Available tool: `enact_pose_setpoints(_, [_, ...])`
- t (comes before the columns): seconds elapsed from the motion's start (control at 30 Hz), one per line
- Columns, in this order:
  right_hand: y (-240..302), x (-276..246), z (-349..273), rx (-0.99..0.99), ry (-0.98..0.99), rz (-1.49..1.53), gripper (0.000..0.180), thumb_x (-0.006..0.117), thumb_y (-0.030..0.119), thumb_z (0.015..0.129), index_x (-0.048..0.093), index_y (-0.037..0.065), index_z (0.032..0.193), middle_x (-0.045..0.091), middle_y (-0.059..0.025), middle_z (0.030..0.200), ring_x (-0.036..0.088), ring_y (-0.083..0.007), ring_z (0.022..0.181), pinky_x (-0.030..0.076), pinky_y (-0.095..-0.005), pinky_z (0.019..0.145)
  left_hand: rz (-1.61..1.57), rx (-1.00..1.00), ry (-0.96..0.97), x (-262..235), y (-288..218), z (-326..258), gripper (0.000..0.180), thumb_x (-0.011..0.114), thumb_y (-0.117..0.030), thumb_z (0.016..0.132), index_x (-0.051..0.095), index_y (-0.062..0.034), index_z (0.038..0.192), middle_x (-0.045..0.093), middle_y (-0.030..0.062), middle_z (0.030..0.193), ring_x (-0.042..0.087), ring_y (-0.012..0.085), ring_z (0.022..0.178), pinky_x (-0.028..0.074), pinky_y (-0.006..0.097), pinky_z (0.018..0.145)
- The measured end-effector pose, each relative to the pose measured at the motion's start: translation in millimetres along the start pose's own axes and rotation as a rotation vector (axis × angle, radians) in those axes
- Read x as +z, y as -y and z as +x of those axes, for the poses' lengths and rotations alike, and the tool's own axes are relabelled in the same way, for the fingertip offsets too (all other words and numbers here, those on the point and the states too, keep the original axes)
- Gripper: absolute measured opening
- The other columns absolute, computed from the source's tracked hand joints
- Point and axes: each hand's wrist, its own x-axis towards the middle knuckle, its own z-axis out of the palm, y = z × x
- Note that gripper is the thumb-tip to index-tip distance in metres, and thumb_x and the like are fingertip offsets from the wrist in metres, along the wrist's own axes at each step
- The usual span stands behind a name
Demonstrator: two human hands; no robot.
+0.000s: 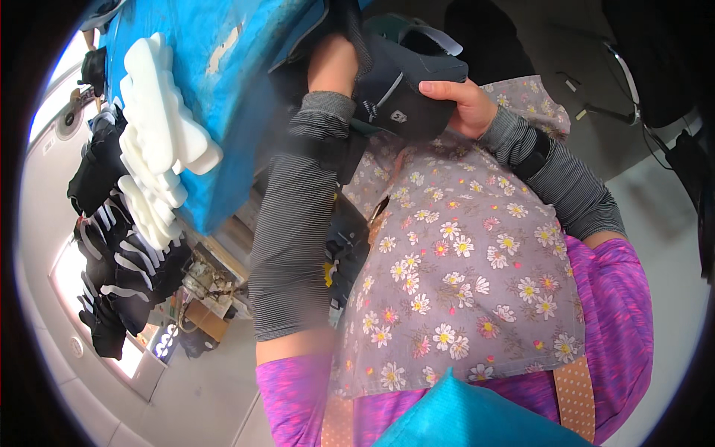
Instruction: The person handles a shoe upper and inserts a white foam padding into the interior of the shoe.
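A dark, soft shoe [417, 100] with a small pale emblem and a light grey line on its side is held above my lap. My right hand [473, 108] grips its right end, thumb laid on top and fingers underneath. My left hand [333, 63] reaches into the dark material at the shoe's left end, where its fingers are hidden. Left of my forearm, white sole-shaped foam pieces [153, 112] lie in an overlapping stack on a blue-covered table [231, 97].
Many black shoes with pale soles [119, 261] are massed beyond the table at the left. Below them is a brown cardboard box [206, 320]. A flowered grey apron [454, 261] covers my lap. A thin metal frame [631, 86] stands at the right.
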Motion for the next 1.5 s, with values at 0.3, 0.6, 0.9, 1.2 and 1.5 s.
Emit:
enact_pose_setpoints(0.3, [-13,-2,-15,-0.033,0.179,0.328,0.058,0.067,0.03,0.089,0.046,0.006,0.138,0.051,-0.0106,0.139,0.049,-0.0232,0.127,0.036,-0.0416,0.11,-0.095,0.084,-0.199,20,34,-12,0.025,0.054,-0.017,0.087,0.068,0.0036,0.084,0.065,0.0258,0.083,0.065,0.0412,0.08,0.051,0.048,0.07])
enact_pose_setpoints(0.6, [-9,-5,4,-0.134,-0.034,-0.46,0.051,0.071,0.012,0.084,0.051,0.001,0.131,0.06,-0.0054,0.121,0.056,-0.0164,0.11,0.043,-0.0323,0.098,-0.166,0.144,-0.431,-14,9,-39,0.038,0.046,-0.032,0.098,0.067,-0.0013,0.095,0.064,0.0254,0.085,0.062,0.0436,0.083,0.048,0.048,0.07])
enact_pose_setpoints(0.9, [-13,-1,8,-0.174,0.008,-0.324,0.041,0.071,0.014,0.084,0.06,0.001,0.12,0.065,-0.0061,0.113,0.059,-0.0165,0.105,0.044,-0.031,0.097,-0.126,0.05,-0.537,-20,11,-42,0.035,0.054,-0.035,0.096,0.067,-0.0031,0.091,0.067,0.0201,0.076,0.064,0.0354,0.07,0.05,0.042,0.062])
enact_pose_setpoints(1.2, [-9,4,8,-0.011,0.115,-0.102,0.045,0.067,0.013,0.086,0.055,0.003,0.128,0.062,-0.0066,0.121,0.056,-0.0186,0.114,0.041,-0.0339,0.102,-1.129,-0.234,-0.094,-54,-9,-95,0.029,0.061,-0.027,0.094,0.058,-0.0005,0.106,0.069,0.0138,0.098,0.066,0.0258,0.093,0.052,0.034,0.08])
enact_pose_setpoints(1.5, [6,24,-4,-0.166,0.015,-0.078,0.04,0.066,0.012,0.087,0.055,0.001,0.123,0.064,-0.0086,0.114,0.063,-0.0192,0.102,0.05,-0.0334,0.093,0.372,0.026,-0.545,-88,-88,-82,0.026,0.055,-0.023,0.094,0.045,-0.0016,0.103,0.067,0.0225,0.076,0.065,0.0424,0.071,0.051,0.05,0.06])
